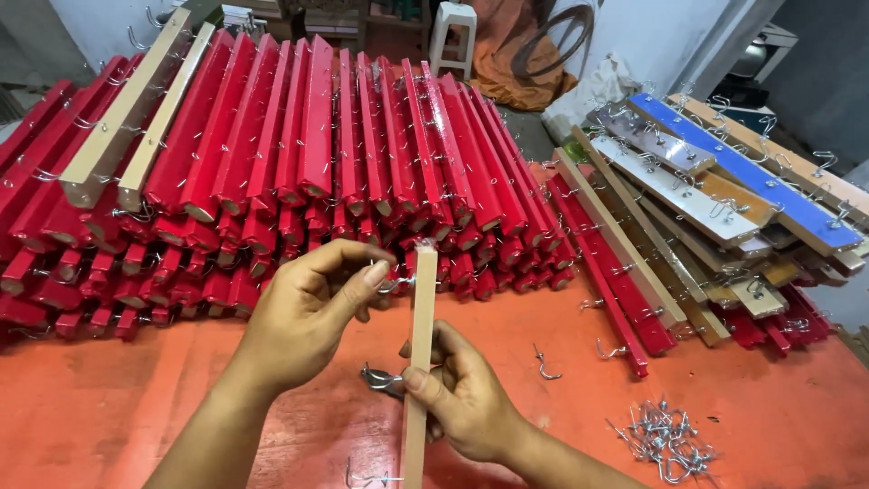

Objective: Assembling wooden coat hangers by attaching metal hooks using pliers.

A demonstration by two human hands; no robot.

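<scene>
The unpainted wooden slat [418,362] stood at frame centre, long axis running 6 to 12 o'clock, with the right hand [466,398] clenched around its middle and also trapping pliers [380,380]. The left hand [308,312], nearer the slat's top end, pinched a small metal hook [396,284] against its 9 o'clock face. Red slats [299,154] lay stacked at 12 o'clock, and loose hooks [668,439] at 4 o'clock on the orange table [136,398].

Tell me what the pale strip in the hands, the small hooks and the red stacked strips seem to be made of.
The pale unpainted strip looks like bare wood or fibreboard: matt tan, no gloss. The small silver screw hooks piled at the right look like bright plated steel wire, since they glint. The glossy red strips seem the same board under shiny paint; their cut ends show a tan core.
</scene>
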